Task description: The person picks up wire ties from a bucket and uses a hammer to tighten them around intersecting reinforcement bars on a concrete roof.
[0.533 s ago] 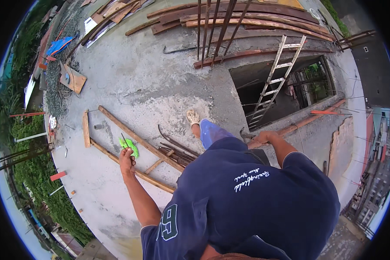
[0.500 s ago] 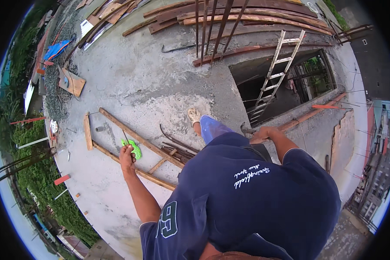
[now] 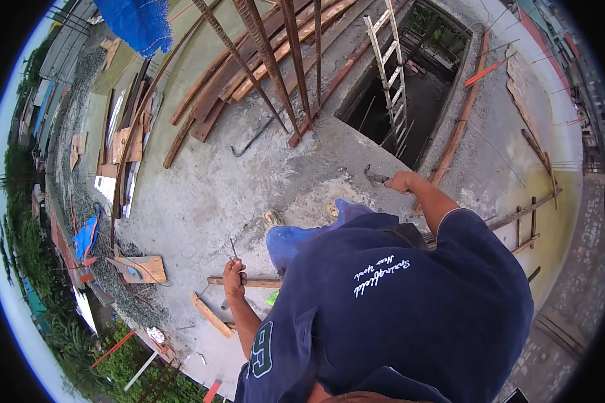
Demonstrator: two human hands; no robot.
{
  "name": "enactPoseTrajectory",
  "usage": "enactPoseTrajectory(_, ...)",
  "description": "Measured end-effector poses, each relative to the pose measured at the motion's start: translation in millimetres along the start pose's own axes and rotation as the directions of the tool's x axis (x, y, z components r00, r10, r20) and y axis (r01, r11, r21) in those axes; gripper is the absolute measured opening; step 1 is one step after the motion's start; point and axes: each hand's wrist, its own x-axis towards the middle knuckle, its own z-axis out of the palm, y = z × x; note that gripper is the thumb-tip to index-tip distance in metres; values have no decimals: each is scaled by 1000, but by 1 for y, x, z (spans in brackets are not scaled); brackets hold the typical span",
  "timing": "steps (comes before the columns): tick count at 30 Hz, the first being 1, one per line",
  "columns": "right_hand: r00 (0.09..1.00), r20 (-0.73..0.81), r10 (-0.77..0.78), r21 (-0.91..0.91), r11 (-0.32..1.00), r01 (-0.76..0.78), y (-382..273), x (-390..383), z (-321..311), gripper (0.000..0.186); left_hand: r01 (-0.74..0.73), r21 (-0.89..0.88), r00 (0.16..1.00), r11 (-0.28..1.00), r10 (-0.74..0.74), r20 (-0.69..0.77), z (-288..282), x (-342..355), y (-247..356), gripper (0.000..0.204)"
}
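My left hand is closed around a thin dark metal rod, whose tip points up and away from me. Below that hand, wooden strips lie on the concrete. Something bright green shows there beside my body, mostly hidden by it. My right hand is closed on a dark tool with a curved, hooked end, held out beside the floor opening. Its exact kind is unclear, and my fingers cover its grip.
A metal ladder leans in a rectangular floor opening. Upright rebars rise ahead, beside stacked timber planks. A blue tarp is at the top left. A bent bar and a board lie on the concrete.
My view has turned left and moved forward toward the rebars. The wooden strips and green thing have slipped back beside my body. Both hands still hold their things.
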Motion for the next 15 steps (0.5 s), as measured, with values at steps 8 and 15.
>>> enactPoseTrajectory(8, 978, -58, 201, 387, 907, -164, -61, -39, 149, 66, -132, 492, 954, 861, -25, 298, -24, 146, 165, 14)
enactPoseTrajectory(15, 958, 79, 275, 718, 651, -246, -110, -98, 294, 68, -296, 636, 856, 713, -99, 508, 67, 180, 276, 12)
